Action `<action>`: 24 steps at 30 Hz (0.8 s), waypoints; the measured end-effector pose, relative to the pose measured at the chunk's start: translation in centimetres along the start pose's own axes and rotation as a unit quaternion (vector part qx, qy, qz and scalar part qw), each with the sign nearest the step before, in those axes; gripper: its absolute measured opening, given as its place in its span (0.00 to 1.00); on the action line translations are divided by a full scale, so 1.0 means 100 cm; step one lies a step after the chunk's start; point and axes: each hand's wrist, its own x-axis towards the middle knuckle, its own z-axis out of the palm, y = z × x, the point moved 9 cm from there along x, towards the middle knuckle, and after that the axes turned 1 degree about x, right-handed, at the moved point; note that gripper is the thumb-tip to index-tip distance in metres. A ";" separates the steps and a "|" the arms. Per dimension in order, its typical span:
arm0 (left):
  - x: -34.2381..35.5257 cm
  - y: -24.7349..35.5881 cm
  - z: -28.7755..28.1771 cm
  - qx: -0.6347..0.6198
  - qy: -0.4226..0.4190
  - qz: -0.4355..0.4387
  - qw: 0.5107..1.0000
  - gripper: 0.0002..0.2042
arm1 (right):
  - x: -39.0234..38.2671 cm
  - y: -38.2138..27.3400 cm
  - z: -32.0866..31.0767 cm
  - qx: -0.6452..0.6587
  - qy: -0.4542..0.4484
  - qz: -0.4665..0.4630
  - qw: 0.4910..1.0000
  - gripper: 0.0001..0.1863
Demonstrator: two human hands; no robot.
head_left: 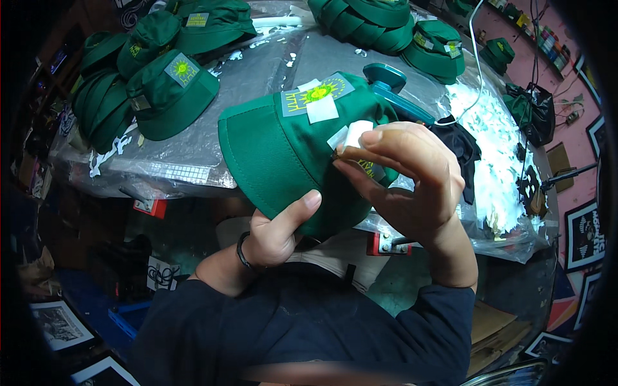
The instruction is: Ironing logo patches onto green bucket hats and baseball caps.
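A green cloth cap (270, 154) is tilted in the middle, with a grey, yellow-printed emblem (302, 96) on its crown and a white square patch (322, 109) over part of that emblem. My left hand (277, 235) grips the cap near its lower edge, thumb on the fabric. My right hand (412, 180) pinches at a small white piece (357, 133) over a second printed emblem (365, 166) on the cap's right side; the exact pinch point is hard to make out. A teal tool (384, 76) with an oval head lies just behind the cap.
Stacked green caps (103, 109) fill the table's left, more (360, 26) stand at the back. White scraps (499, 167) and black cloth (467, 148) lie right on the plastic-covered table (257, 58). A white cable (473, 64) crosses there. Red clamps (151, 207) sit at the front edge.
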 end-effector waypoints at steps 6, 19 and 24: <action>-0.002 -0.001 0.001 0.016 -0.010 0.000 1.000 0.14 | 0.007 -0.008 0.000 -0.016 -0.010 -0.012 1.000 0.21; 0.007 -0.004 -0.008 -0.010 -0.002 0.014 1.000 0.22 | -0.008 0.027 0.003 0.130 0.072 0.132 0.980 0.31; 0.004 -0.003 -0.010 -0.008 -0.003 0.019 1.000 0.22 | -0.015 0.045 0.001 0.260 0.090 0.215 0.937 0.30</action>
